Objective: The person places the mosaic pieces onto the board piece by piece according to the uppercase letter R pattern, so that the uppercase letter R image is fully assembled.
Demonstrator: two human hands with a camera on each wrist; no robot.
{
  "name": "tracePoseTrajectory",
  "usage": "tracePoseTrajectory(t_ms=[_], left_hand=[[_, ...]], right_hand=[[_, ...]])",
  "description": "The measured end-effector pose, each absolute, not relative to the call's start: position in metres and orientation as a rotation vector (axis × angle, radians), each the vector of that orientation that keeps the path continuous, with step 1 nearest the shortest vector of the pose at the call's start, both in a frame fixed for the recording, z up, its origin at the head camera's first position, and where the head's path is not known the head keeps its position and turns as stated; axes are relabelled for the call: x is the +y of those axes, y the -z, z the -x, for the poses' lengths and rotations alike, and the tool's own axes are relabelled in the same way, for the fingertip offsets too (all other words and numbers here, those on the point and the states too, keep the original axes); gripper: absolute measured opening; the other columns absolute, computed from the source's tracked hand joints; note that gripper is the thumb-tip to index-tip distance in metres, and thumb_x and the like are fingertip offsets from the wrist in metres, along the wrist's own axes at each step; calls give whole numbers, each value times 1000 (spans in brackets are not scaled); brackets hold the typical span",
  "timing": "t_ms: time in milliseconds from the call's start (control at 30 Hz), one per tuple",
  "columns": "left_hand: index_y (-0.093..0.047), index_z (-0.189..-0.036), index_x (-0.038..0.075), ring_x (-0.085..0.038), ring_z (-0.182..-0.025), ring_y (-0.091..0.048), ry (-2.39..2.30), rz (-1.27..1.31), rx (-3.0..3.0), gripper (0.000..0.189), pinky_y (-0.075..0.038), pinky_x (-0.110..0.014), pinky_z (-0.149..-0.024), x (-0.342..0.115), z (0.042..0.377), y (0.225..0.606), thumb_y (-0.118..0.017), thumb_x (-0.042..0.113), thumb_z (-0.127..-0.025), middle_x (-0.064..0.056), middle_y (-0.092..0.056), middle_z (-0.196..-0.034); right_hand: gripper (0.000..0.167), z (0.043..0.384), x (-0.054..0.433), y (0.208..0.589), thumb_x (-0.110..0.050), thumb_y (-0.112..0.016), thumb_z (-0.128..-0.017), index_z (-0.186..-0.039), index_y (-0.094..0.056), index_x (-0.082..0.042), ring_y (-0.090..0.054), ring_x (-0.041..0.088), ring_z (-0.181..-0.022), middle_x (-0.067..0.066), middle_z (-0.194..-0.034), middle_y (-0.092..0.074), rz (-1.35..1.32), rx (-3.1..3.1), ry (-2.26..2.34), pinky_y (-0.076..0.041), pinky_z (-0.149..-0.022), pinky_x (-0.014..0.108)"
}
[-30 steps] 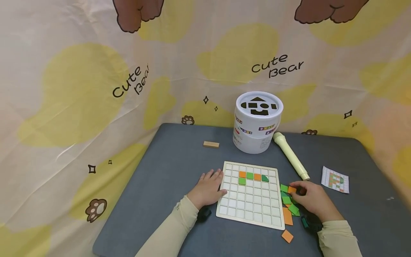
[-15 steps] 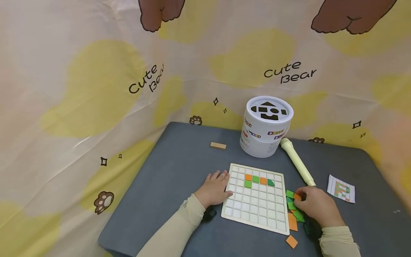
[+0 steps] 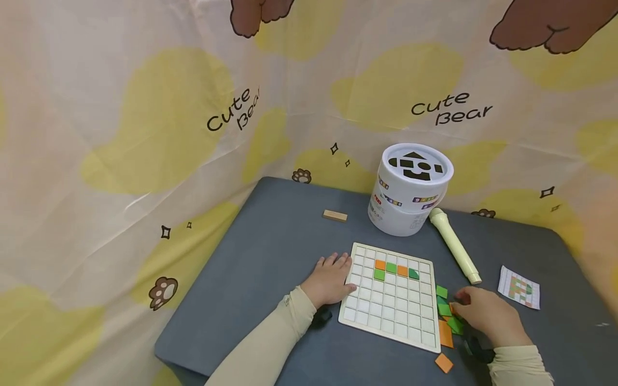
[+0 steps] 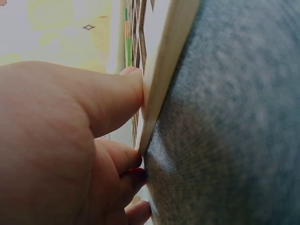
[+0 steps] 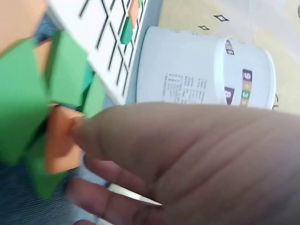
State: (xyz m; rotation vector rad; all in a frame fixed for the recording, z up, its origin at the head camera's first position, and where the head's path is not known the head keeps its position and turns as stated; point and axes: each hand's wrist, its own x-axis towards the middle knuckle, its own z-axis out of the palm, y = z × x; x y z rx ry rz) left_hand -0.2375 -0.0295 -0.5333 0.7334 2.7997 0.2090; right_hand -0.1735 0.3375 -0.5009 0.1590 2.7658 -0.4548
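Observation:
In the head view a white grid board [image 3: 392, 321] lies on the table, with several orange and green tiles [image 3: 391, 268] in its upper rows. My left hand [image 3: 329, 283] lies along the board's left edge, fingers extended. Its thumb [image 4: 117, 96] touches the board's side in the left wrist view. To the right of the board, my right hand [image 3: 490, 315] is over a loose pile of green tiles [image 3: 444, 310] and orange ones. In the right wrist view its thumb tip touches an orange tile [image 5: 61, 145]; the other fingers are bent loosely, their tips apart from it.
A white bucket [image 3: 403, 214] with shape cut-outs in its lid stands behind the board. Beside it lie a pale yellow microphone-shaped stick [image 3: 455, 244] and a small wooden block [image 3: 335, 215]. A pattern card [image 3: 519, 288] is at the right; a single orange tile [image 3: 444, 363] lies near the front.
The head view has shifted, so the scene sits further right. My right hand has moved slightly nearer to me over the pile, its thumb with the orange tile. The left hand stays at the board.

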Motion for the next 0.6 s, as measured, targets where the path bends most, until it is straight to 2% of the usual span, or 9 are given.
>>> tracePoseTrajectory(t_ms=[100,300,400,600], left_hand=[[-33,-169,11,-31,-160,-24,-210,-719,2801,78,-23,-55,-126,-30,237,532,-57,53,-108,-5,-29,-174],[-33,-169,11,-31,-160,-24,-218,-728,2786,78,-23,-54,-126,-29,236,538,-57,54,-108,-5,-30,-174],[-32,-170,12,-31,-161,-23,-210,-720,2777,79,-23,-54,-127,-30,235,538,-56,54,-109,-5,-28,-174],[-31,-170,11,-31,-161,-22,-210,-722,2789,79,-22,-55,-127,-30,239,534,-56,55,-109,-5,-28,-175]], right_hand=[[50,170,342,506,-41,-80,-94,-124,-75,-2,-70,32,-96,15,-111,-74,-122,2738,485,-56,-77,59],[48,159,344,509,-24,-85,-84,-127,-76,-5,-65,45,-115,22,-125,-70,25,2729,472,-53,-83,67],[48,154,343,507,-17,-86,-80,-126,-77,-6,-64,45,-117,22,-127,-69,49,2737,462,-54,-83,66],[36,146,349,505,-18,-84,-89,-122,-77,-4,-66,40,-109,18,-119,-72,-1,2789,472,-53,-86,66]])
